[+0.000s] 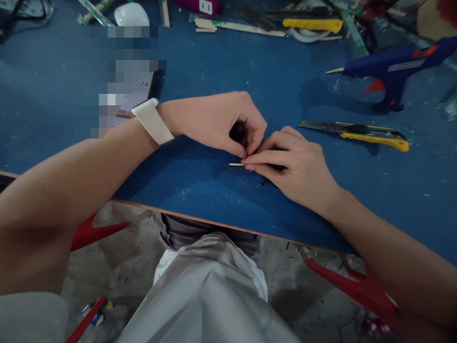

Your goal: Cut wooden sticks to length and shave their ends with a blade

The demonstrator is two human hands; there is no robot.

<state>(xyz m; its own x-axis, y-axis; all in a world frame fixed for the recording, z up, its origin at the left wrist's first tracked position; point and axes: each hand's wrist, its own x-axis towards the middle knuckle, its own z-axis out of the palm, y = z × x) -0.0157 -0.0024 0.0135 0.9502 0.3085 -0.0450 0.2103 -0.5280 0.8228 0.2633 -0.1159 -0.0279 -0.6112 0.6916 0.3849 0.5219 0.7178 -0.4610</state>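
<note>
My right hand (296, 164) pinches a short thin wooden stick (235, 164) between thumb and fingers, just above the blue tabletop. The stick's pale end points left; the rest is hidden by the fingers. My left hand (235, 121) meets it from the left, thumb and index finger closed in a pinch beside the right fingertips. Whatever lies between the left fingertips is too small to make out. To the right of my right hand lies a yellow and black utility knife (371, 136), its blade out and pointing left.
A blue hot glue gun (385, 69) rests at the right, nozzle pointing left. Along the back lie wooden sticks (239, 26), another yellow-handled cutter (312, 25), a purple socket block (202, 6) and a white mouse (132, 16). A phone-like device (143, 85), partly blurred, lies behind my left wrist.
</note>
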